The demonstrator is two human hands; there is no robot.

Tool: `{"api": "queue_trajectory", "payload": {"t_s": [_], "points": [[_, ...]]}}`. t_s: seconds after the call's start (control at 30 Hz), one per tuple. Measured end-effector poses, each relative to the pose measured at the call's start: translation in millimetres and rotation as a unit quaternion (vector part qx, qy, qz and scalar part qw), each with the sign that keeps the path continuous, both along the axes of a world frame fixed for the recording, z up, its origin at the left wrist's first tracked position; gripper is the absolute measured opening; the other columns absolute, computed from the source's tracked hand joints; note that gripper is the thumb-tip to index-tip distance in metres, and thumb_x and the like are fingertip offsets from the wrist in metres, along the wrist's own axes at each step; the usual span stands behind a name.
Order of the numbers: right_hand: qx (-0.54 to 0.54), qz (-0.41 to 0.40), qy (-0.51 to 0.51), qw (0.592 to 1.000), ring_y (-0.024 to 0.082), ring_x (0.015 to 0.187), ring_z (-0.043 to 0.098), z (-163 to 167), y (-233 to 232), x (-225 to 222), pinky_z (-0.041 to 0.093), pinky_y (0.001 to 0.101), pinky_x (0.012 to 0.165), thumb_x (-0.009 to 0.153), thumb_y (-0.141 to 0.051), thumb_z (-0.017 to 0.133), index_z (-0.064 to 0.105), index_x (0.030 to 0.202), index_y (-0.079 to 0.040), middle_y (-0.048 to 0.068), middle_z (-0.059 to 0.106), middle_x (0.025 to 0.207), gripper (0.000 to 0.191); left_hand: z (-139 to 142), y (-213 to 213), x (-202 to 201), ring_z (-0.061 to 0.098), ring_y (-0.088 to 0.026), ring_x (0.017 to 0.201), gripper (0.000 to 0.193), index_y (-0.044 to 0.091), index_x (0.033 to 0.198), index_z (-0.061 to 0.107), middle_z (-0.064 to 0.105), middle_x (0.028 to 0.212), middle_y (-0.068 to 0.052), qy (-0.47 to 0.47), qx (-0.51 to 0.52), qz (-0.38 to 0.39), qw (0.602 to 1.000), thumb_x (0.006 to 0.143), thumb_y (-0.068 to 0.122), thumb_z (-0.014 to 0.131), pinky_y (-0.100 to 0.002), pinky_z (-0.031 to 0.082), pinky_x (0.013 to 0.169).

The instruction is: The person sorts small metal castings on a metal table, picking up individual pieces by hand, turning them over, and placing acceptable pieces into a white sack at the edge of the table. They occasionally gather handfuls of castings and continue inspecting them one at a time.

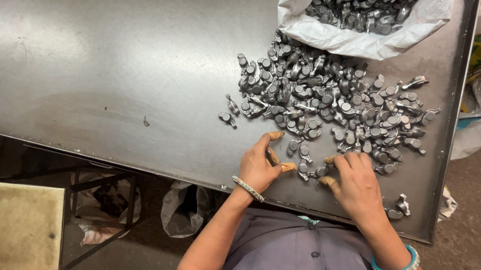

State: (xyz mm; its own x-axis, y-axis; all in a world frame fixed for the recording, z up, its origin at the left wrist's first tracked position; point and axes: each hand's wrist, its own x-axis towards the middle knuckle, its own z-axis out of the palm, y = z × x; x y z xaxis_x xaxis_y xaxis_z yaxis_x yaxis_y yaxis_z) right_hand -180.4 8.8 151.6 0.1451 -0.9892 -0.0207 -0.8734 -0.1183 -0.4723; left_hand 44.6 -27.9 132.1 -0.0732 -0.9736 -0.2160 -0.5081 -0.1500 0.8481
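From the head camera, the left hand [259, 166] rests on the metal table [109, 66] near its near edge, fingers spread and half open, tips touching a few small grey metal parts [301, 160] at the near fringe of the heap; it does not seem to grip any of them, though the palm hides what may lie under it. The right hand [357, 184] lies just beside it to the right, fingers curled down over more of those parts, and whether it has closed on one I cannot tell. The main pile of parts [328, 106] spreads across the right half of the table, reaching far toward a white sack [354, 39] whose open mouth spills still more of them. Two stray parts [399, 207] sit close to the near right corner, where a brush of the right wrist could, I judge, knock them off onto the floor; a sweep of either hand might also scatter pieces left across the bare sheet. The parts look like small cast or forged levers, dull grey with brighter round bosses, heaped every way, some tangled together
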Motion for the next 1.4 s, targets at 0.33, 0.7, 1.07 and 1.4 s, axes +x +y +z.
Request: {"api": "queue_trajectory", "payload": {"t_s": [0.33,0.7,1.07,1.4], "points": [[0.065,-0.036,-0.232,0.97,0.025,0.095,0.066,-53.9,22.2,-13.2,0.056,0.0366,0.084,0.074,-0.009,0.084,0.069,0.106,-0.007,0.007,0.072,0.098,0.035,-28.4,3.0,-11.3,0.067,-0.021,0.068,0.066,0.008,0.119,0.066,0.071,0.079,-0.005,-0.005,-0.045,-0.041,0.998,0.063,0.024,0.096,-0.036,0.053,0.064],[0.319,-0.238,-0.739,0.544,0.018,0.085,0.071,-105.4,32.6,-52.8,0.06,0.0335,0.075,0.091,-0.016,0.072,0.067,0.123,0.001,0.009,0.074,0.101,0.036,-38.6,16.8,-25.4,0.059,-0.009,0.057,0.039,0.006,0.117,0.074,0.074,0.078,-0.002,0.123,0.055,-0.033,0.99,0.083,0.022,0.086,-0.027,0.048,0.052],[-0.059,0.012,-0.155,0.986,0.029,0.104,0.059,-22.9,-3.3,7.1,0.052,0.038,0.09,0.074,0.007,0.067,0.073,0.113,-0.007,0.007,0.069,0.117,0.041,-50.4,26.2,-24.7,0.069,-0.014,0.062,0.035,0.001,0.11,0.07,0.071,0.08,-0.007,0.521,0.309,0.094,0.79,0.101,0.034,0.067,-0.025,0.052,0.045],[-0.004,-0.005,-0.067,0.998,0.034,0.105,0.055,-9.4,23.3,-4.2,0.048,0.0429,0.091,0.066,-0.01,0.082,0.069,0.11,-0.003,0.011,0.065,0.111,0.046,-44.4,15.9,-2.3,0.065,-0.011,0.056,0.037,0.003,0.125,0.071,0.076,0.087,-0.008,0.328,0.225,0.026,0.917,0.088,0.005,0.071,-0.026,0.054,0.044]]}}
